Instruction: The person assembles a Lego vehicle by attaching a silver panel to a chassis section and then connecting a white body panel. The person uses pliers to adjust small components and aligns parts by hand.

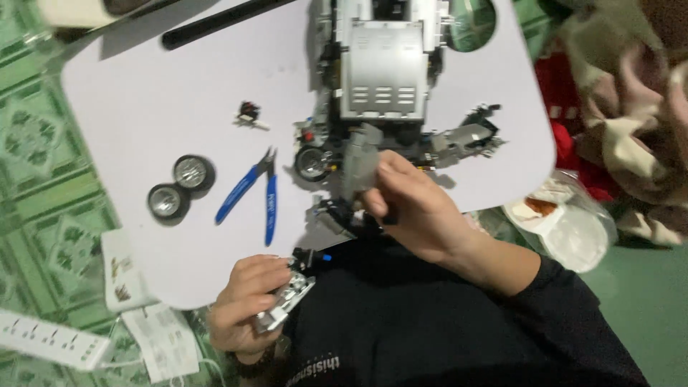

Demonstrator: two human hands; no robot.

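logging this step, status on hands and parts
Left hand holds grey sub-assembly. Right hand grips grey panel at model. Cutters, wheels lie apart.

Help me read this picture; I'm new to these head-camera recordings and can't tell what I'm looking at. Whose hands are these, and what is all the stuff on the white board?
The camera sits on a person's head and looks down, so both hands are their own. They work over a white lap table. The right hand holds a grey panel piece up at the near edge of a half-built grey brick model vehicle. The left hand grips a smaller grey sub-assembly at the table's near edge. Lying loose on the table are two black wheels, blue-handled cutters, a small dark part and a black rod. Off the table, on the green patterned floor, lie a white power strip and paper leaflets.
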